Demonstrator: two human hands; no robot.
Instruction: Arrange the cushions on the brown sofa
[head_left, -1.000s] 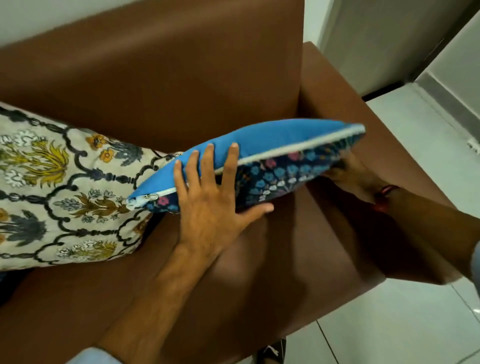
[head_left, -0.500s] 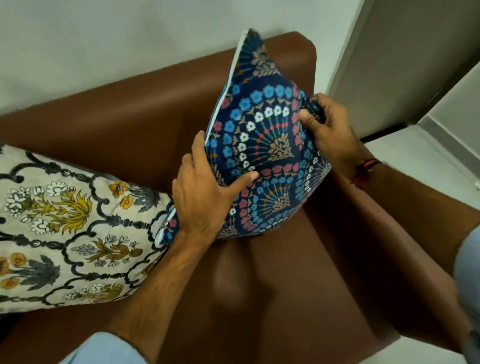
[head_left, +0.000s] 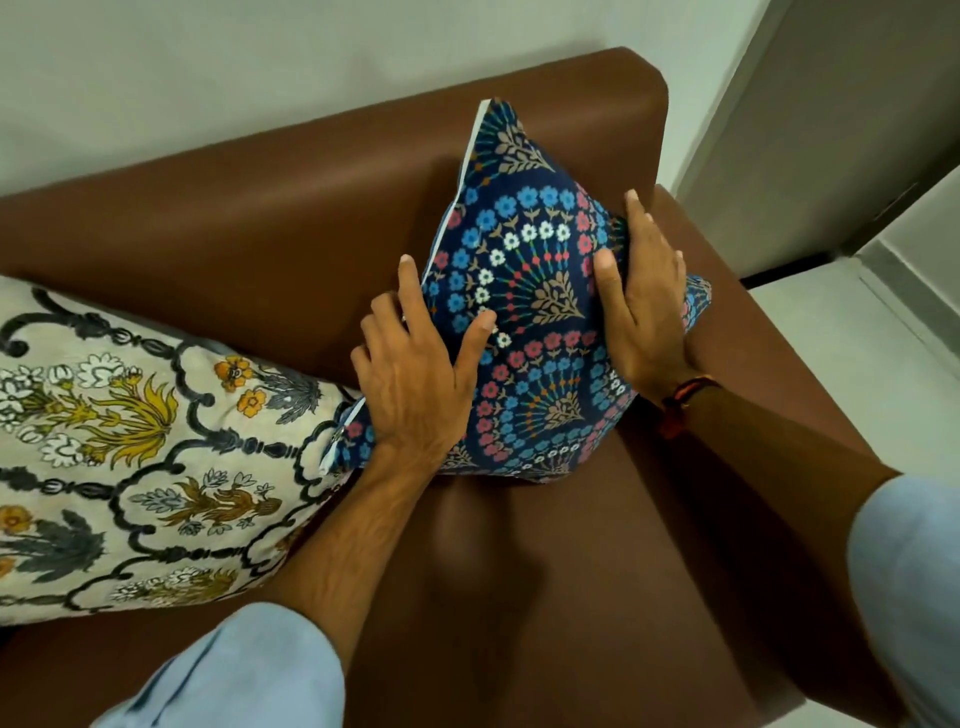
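Observation:
A dark blue floral cushion (head_left: 524, 291) stands on one corner in the right end of the brown sofa (head_left: 291, 218), leaning against the backrest and armrest. My left hand (head_left: 415, 384) grips its lower left edge, thumb on the front and fingers behind. My right hand (head_left: 644, 296) presses flat on its right edge, thumb on the front. A cream cushion (head_left: 135, 452) with yellow and grey flowers lies to the left, touching the blue cushion's lower left corner.
The sofa's right armrest (head_left: 779, 364) runs beside the blue cushion. A pale wall (head_left: 260, 67) rises behind the backrest. A light tiled floor (head_left: 852, 332) and a grey door (head_left: 841, 130) are to the right.
The blue cushion went from flat with its plain blue side up to upright with the pattern facing me, then settled lower against the backrest. My right hand shifted from the upper corner to the right edge.

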